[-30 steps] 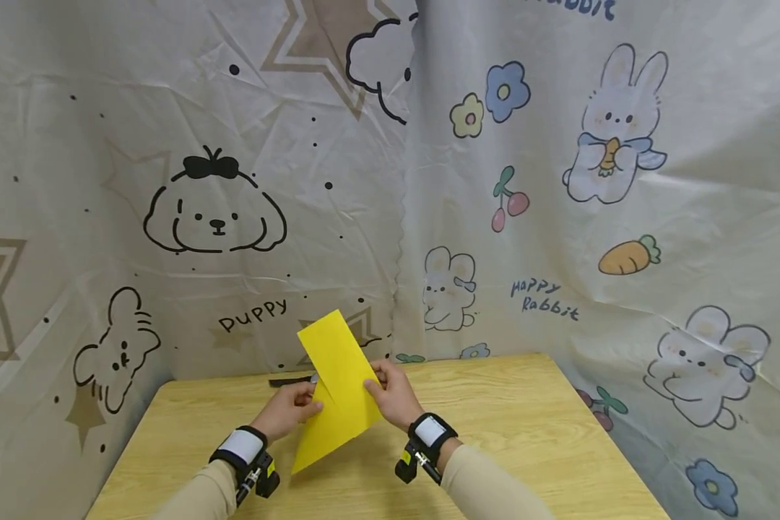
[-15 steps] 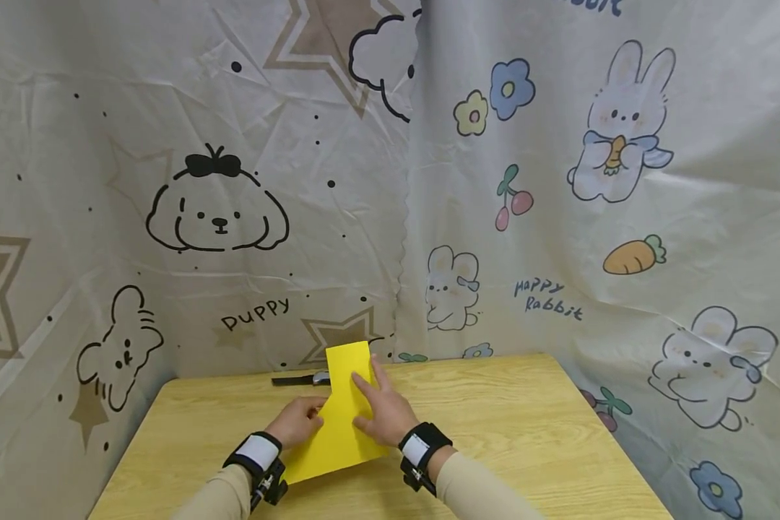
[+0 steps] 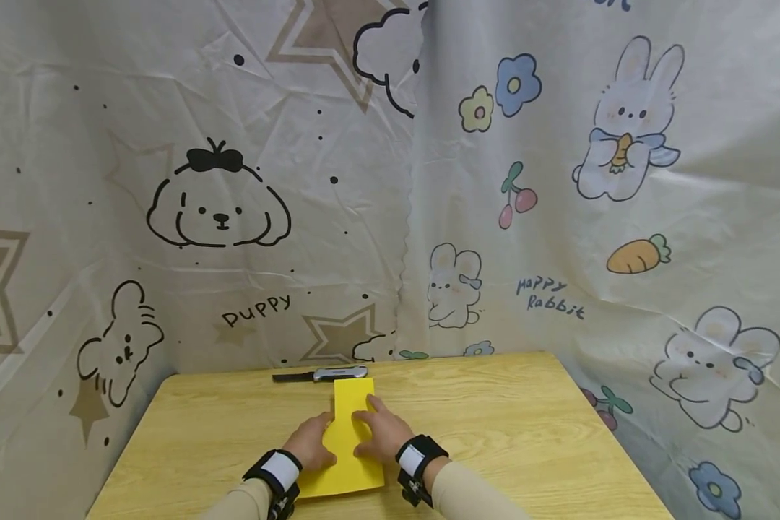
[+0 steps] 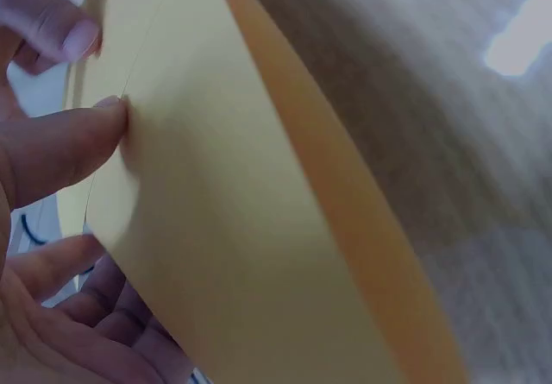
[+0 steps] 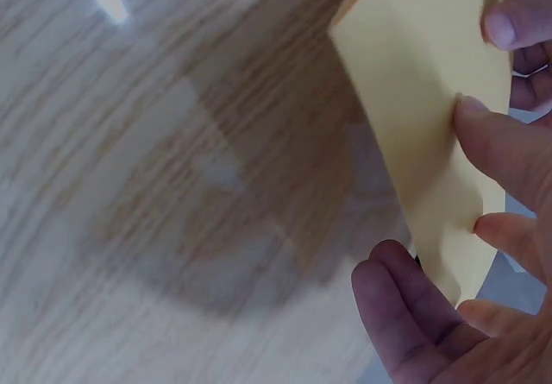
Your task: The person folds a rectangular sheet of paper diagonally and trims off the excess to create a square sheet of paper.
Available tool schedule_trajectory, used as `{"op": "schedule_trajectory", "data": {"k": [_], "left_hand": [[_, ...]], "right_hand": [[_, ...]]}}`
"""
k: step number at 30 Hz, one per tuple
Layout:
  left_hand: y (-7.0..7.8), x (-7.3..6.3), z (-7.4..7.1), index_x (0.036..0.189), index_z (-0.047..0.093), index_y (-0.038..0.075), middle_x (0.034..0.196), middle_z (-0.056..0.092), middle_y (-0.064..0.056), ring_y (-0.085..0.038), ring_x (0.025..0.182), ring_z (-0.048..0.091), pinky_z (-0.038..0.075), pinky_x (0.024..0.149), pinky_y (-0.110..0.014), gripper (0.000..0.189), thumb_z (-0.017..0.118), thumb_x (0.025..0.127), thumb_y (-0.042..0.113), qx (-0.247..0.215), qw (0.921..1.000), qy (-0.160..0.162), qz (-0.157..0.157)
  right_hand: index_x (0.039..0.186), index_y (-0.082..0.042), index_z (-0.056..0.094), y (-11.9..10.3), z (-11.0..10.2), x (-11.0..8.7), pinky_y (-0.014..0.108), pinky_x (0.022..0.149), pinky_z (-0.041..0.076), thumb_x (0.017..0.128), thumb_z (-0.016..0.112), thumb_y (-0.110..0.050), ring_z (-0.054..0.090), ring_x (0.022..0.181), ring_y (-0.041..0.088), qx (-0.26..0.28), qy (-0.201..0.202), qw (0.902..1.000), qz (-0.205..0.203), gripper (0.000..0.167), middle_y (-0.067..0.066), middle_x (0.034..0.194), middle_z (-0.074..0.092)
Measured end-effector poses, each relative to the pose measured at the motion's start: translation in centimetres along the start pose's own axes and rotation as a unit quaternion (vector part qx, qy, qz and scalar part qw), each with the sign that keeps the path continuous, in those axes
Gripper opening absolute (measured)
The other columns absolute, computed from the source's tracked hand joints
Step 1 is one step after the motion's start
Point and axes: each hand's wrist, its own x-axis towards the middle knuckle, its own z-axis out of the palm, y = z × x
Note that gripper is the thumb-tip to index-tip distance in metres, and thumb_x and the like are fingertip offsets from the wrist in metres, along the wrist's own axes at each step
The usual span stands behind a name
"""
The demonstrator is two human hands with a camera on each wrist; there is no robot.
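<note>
A folded sheet of yellow paper (image 3: 349, 473) is between both hands near the front of the wooden table. Its narrow upper part points toward the back edge, and the lower part is wider. My left hand (image 3: 310, 442) grips its left edge, thumb (image 4: 90, 134) on the front face and other fingers behind. On the other side, my right hand (image 3: 390, 435) holds the paper with its thumb (image 5: 496, 138) and two fingers on the front face. Two more fingers lie by the edge. In the left wrist view, a gap shows between the paper's layers along the lower edge.
A tool with a grey handle (image 3: 341, 373) and a long black part lies along the back edge of the table (image 3: 494, 412), just beyond the paper's top. Printed cloth (image 3: 338, 260) hangs behind and on both sides.
The paper has come down and toward the person, turning from tilted to nearly upright in view, and its outline has narrowed. Both hands moved down with it, uncovering the grey-handled tool.
</note>
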Motion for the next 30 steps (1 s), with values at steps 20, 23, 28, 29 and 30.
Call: {"op": "schedule_trajectory", "data": {"k": [20,23,28,29,30], "left_hand": [[-1.1,-0.4,2.8,0.117,0.065,0.004,0.1,0.053,-0.008,-0.027,0.094,0.051,0.047,0.084,-0.046,0.052,0.084,0.07,0.016,0.099,0.9927,0.036,0.059],[-1.2,-0.5,2.8,0.11,0.07,0.006,0.097,0.052,-0.006,-0.026,0.091,0.049,0.046,0.08,-0.045,0.043,0.084,0.071,0.018,0.118,0.9901,0.038,0.066],[-1.4,-0.7,3.0,0.107,0.072,0.009,0.098,0.052,-0.004,-0.024,0.089,0.047,0.044,0.077,-0.045,0.04,0.083,0.072,0.024,0.147,0.9852,0.043,0.078],[-1.5,-0.7,3.1,0.108,0.073,0.009,0.098,0.052,-0.004,-0.024,0.089,0.047,0.043,0.077,-0.045,0.04,0.083,0.072,0.024,0.151,0.9845,0.042,0.079],[-1.5,-0.7,3.2,0.108,0.073,0.01,0.098,0.052,-0.004,-0.024,0.09,0.047,0.043,0.077,-0.045,0.04,0.083,0.072,0.025,0.152,0.9845,0.041,0.078]], "right_hand": [[0.125,-0.022,0.062,1.3,2.7,0.1,0.042,0.089,0.05,0.077,0.077,-0.044,0.051,0.119,0.029,-0.077,-0.004,0.997,-0.009,0.055,0.011,0.144,0.04],[0.123,-0.025,0.063,1.4,2.8,0.1,0.039,0.087,0.05,0.078,0.072,-0.052,0.05,0.115,0.027,-0.134,-0.017,0.9906,-0.023,0.053,0.008,0.138,0.047],[0.124,-0.027,0.062,1.6,3.1,0.1,0.038,0.088,0.048,0.081,0.067,-0.057,0.049,0.113,0.025,-0.168,-0.031,0.9848,-0.028,0.052,0.005,0.134,0.051],[0.125,-0.026,0.061,1.6,3.1,0.1,0.038,0.088,0.048,0.082,0.066,-0.057,0.049,0.114,0.025,-0.168,-0.033,0.9849,-0.027,0.053,0.005,0.135,0.051],[0.125,-0.026,0.061,1.6,3.2,0.1,0.039,0.089,0.048,0.082,0.066,-0.057,0.049,0.114,0.025,-0.167,-0.035,0.985,-0.026,0.053,0.005,0.135,0.051]]}}
